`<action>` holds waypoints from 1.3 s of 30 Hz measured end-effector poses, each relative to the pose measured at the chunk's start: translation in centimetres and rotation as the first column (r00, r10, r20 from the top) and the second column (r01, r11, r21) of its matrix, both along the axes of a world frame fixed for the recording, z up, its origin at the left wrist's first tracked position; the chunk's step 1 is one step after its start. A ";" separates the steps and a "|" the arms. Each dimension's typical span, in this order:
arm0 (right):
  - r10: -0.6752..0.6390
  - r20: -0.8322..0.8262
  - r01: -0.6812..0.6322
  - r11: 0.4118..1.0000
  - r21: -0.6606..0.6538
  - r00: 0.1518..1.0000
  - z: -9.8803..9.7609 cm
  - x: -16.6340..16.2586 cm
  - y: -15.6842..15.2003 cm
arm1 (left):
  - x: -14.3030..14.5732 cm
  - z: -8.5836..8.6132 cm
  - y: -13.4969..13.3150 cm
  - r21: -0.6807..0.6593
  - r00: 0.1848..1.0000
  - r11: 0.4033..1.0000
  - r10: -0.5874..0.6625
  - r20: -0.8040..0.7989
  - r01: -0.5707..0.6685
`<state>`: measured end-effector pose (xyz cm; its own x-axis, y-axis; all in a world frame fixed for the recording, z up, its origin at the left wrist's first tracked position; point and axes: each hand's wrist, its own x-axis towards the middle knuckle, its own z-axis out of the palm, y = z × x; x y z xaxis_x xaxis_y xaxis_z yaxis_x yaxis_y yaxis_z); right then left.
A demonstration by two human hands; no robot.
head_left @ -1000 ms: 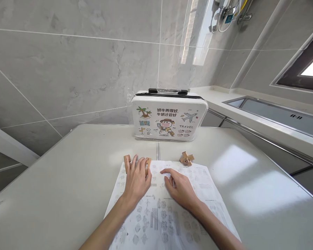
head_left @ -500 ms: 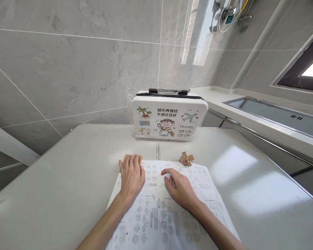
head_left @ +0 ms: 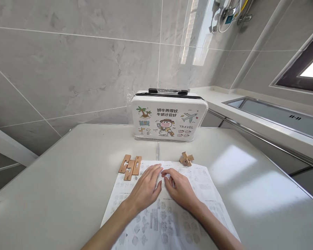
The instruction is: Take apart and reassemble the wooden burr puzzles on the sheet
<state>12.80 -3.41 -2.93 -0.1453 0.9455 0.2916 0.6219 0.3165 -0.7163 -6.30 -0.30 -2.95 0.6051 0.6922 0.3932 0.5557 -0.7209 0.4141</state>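
A printed instruction sheet (head_left: 151,222) with rows of small diagrams lies under both hands. My left hand (head_left: 146,185) rests on it palm down, fingers stretched forward, holding nothing. Close beside it, fingertips nearly meeting, is my right hand (head_left: 179,185), its index finger reaching out, the other fingers curled and the thumb apart. Past the left hand, by the sheet's upper left corner, three flat wooden puzzle pieces (head_left: 130,166) with cut-out slots and marked numbers lie side by side. At the sheet's top edge, beyond the right hand, sits a cross-shaped wooden puzzle (head_left: 186,159).
A white cartoon-printed case (head_left: 169,119) in clear plastic stands upright at the back of the white table (head_left: 67,180), near the tiled wall. To the right run a counter and a sink (head_left: 276,114). A seam crosses the tabletop.
My left hand has come off the wooden pieces and moved right and slightly toward me, beside the right hand, uncovering the pieces. The right hand stays nearly in place.
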 end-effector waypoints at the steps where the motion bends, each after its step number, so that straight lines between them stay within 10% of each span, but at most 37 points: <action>1: 0.002 -0.004 -0.002 1.000 -0.003 1.000 0.0 0.0 0.0 | 0.0 -0.1 0.0 -0.008 1.000 1.000 0.003 -0.003 -0.004; 25: -0.061 -0.191 0.045 0.995 -0.089 0.980 -0.3 0.0 0.4 | -0.2 -0.1 0.1 -0.035 1.000 0.999 -0.001 -0.019 0.001; 39: -0.316 -0.718 0.128 0.944 -0.305 0.620 -0.2 0.6 1.2 | -0.1 0.3 -0.1 -0.042 0.999 0.999 -0.011 -0.035 0.009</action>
